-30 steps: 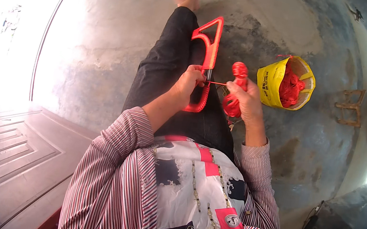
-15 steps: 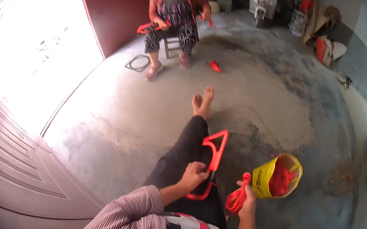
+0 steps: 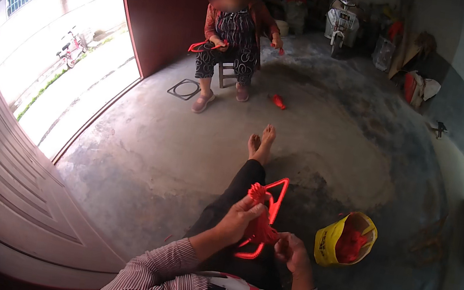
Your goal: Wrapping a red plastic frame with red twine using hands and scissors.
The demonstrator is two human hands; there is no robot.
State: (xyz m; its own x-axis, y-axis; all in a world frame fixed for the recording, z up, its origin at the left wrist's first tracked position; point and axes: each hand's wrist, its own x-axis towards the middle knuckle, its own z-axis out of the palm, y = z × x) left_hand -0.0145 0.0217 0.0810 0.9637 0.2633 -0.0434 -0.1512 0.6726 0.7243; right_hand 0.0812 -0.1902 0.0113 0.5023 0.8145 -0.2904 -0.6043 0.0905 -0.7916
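A bundle of red cord (image 3: 260,227) is stretched between my two hands above my lap. My left hand (image 3: 240,218) is closed round it near its looped upper end. At the lower end my right hand (image 3: 291,253) has its fingers pinched at the cord; exactly what strand they grip is too small to make out. A red angular frame (image 3: 279,199) lies on my leg behind the bundle, which hides its middle. To the right of my right hand stands a yellow bag (image 3: 326,241) with more red cord (image 3: 351,245) inside.
Ahead, another person (image 3: 232,38) sits on a small wooden chair (image 3: 225,74) with red things in both hands. A red bundle (image 3: 277,101) and a flat dark frame (image 3: 184,89) lie on the concrete floor (image 3: 195,152). Left is a doorway beside a panelled door (image 3: 18,192).
The red cord bundle has come from beside the bag to above my lap. My left hand has left the red frame and taken hold of the bundle; my right hand has moved left.
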